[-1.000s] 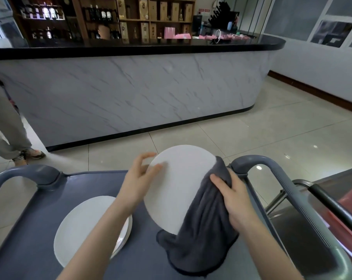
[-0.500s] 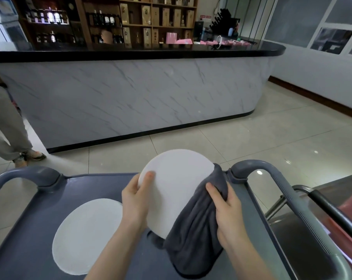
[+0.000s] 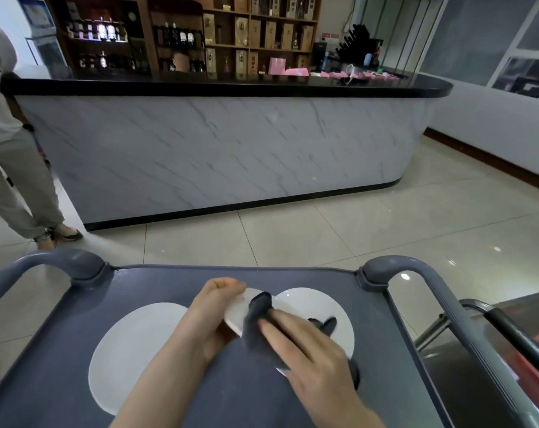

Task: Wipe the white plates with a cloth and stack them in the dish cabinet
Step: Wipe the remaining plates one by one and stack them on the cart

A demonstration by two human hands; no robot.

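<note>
I hold a white plate (image 3: 320, 307) nearly flat, low over the grey cart top (image 3: 157, 285). My left hand (image 3: 211, 310) grips its left rim, fingers curled over the edge. My right hand (image 3: 302, 344) presses a dark grey cloth (image 3: 257, 322) onto the plate's face, fingers fairly straight on top of the cloth. Part of the cloth pokes out beyond my right hand on the plate. A stack of white plates (image 3: 132, 350) lies on the cart to the left, partly hidden by my left forearm.
The cart has raised grey handles at the far left (image 3: 61, 264) and far right (image 3: 401, 267). A marble-fronted bar counter (image 3: 218, 156) stands ahead across the tiled floor. A person's legs (image 3: 18, 186) are at the left. A metal frame (image 3: 494, 319) sits right of the cart.
The plate has tipped from upright to nearly flat and dropped lower over the cart. My right hand with the cloth moved from the plate's right edge onto its face.
</note>
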